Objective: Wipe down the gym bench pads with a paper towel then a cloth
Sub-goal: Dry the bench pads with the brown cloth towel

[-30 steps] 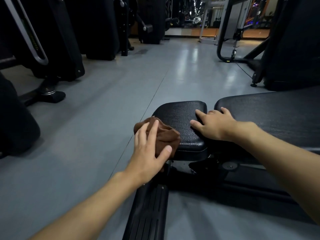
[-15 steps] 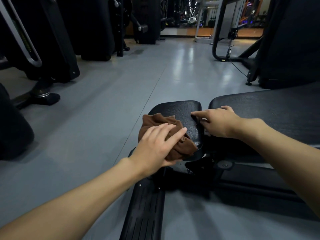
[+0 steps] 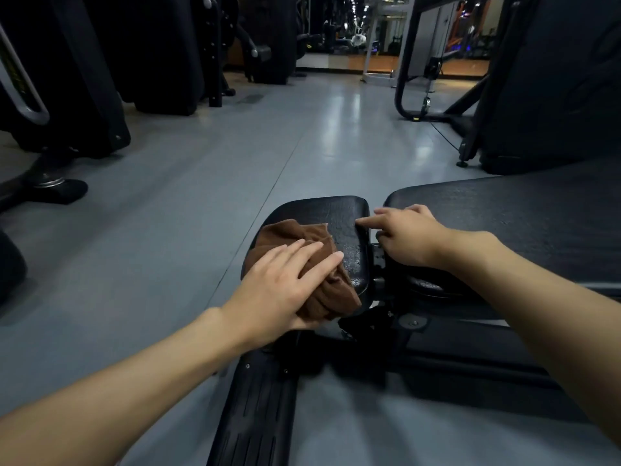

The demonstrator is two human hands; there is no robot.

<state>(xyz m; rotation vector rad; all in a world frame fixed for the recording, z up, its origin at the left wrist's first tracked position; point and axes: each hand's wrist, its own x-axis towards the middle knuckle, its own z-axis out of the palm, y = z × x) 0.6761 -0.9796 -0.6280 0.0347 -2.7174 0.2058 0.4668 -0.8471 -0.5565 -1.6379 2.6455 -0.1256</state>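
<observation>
Head view, where's the cloth?
— Brown cloth (image 3: 336,297), bunched, on the seat pad's (image 3: 339,213) near-left corner, part hanging over the near edge. Left hand (image 3: 282,287) flat on it, fingers straight, pressing.
— Right hand (image 3: 406,238)?
— Holds nothing; fingers loosely bent, resting on that pad's right edge, beside the back pad (image 3: 504,213).
— Handling?
— Soft, light, probably bunches up; keep the palm on its middle. Pads look black, pebbled, glossy.

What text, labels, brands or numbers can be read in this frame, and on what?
No text can be read.
Yellow-green strip at far left: maybe a label, too blurred to read.
Seat pad, brown cloth, foot plate: no print visible.
</observation>
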